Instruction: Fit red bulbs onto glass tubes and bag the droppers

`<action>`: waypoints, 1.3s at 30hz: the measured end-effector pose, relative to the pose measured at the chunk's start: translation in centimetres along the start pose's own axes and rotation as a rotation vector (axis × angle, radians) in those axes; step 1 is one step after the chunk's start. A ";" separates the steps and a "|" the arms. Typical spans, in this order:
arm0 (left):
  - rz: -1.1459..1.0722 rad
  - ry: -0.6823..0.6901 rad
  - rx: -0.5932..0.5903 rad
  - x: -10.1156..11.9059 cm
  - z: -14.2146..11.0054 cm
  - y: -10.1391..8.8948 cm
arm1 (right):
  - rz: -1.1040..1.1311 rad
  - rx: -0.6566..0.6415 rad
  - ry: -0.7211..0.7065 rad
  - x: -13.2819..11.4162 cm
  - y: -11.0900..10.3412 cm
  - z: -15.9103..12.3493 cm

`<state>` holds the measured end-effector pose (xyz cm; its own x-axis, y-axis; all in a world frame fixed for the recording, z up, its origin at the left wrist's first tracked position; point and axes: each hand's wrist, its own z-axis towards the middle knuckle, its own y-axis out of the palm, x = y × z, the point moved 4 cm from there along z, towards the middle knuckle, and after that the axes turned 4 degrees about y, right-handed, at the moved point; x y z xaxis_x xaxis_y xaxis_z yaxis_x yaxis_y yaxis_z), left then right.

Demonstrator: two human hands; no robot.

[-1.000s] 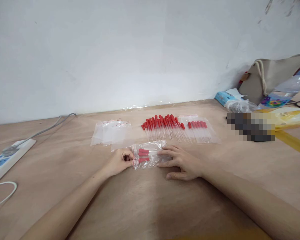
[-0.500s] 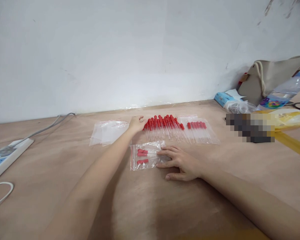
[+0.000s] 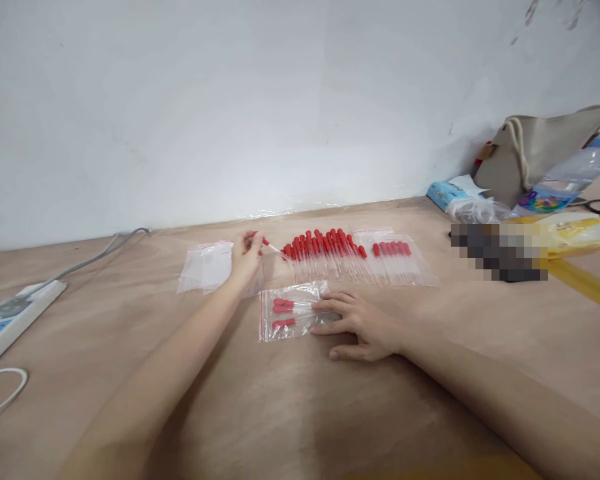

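Observation:
Pinched in my left hand [image 3: 247, 257] is a dropper [image 3: 273, 247] with a red bulb and a thin clear stem pointing right and down. My right hand [image 3: 363, 325] lies with fingers spread, its fingertips on the right end of a clear zip bag [image 3: 304, 293]. Inside that bag are 3 red-bulbed droppers [image 3: 284, 323], bulbs to the left. Behind it lies a row of loose droppers [image 3: 325, 243], bulbs away from me. Flat zip bags [image 3: 193, 270] are partly hidden behind my left hand.
Filled zip bags [image 3: 420, 267] with more droppers lie right of the row. Farther right are a blue packet [image 3: 443, 193], a grey bag [image 3: 555, 153], a plastic bottle [image 3: 580, 177] and a yellow bag [image 3: 580, 233]. A power strip [image 3: 35, 313] with a cable is at left.
My left hand let go of the bag's zip end, reached to the left end of the dropper row and came back left with one dropper. My right hand stayed on the bag.

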<state>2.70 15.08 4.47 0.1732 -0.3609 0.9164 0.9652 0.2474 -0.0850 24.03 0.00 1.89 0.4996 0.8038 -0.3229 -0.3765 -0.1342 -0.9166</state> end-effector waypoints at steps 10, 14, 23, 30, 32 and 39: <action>-0.298 -0.026 0.197 -0.5 -9.4 -12.8 | -0.003 -0.006 0.009 0.1 0.0 0.0; -0.280 -0.050 0.185 -0.8 -10.3 -12.7 | 0.005 0.000 0.013 0.0 0.0 0.0; -0.160 -0.073 -0.020 -1.0 -10.7 -10.5 | 0.026 0.019 0.005 0.0 -0.2 -0.1; -0.133 -0.078 -0.031 -0.9 -11.1 -11.3 | 0.013 0.019 -0.005 0.1 -0.1 -0.1; -0.140 -0.085 -0.044 -0.8 -11.2 -10.9 | 0.010 0.018 -0.003 0.0 -0.1 -0.1; -0.024 -0.099 -0.281 0.1 -12.1 -8.5 | 0.016 0.017 0.005 0.0 -0.2 -0.1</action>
<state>-3.09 2.04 0.58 0.1430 -0.2709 0.9519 0.9876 -0.0235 -0.1550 24.22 -0.01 2.02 0.4971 0.7990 -0.3383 -0.3972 -0.1371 -0.9075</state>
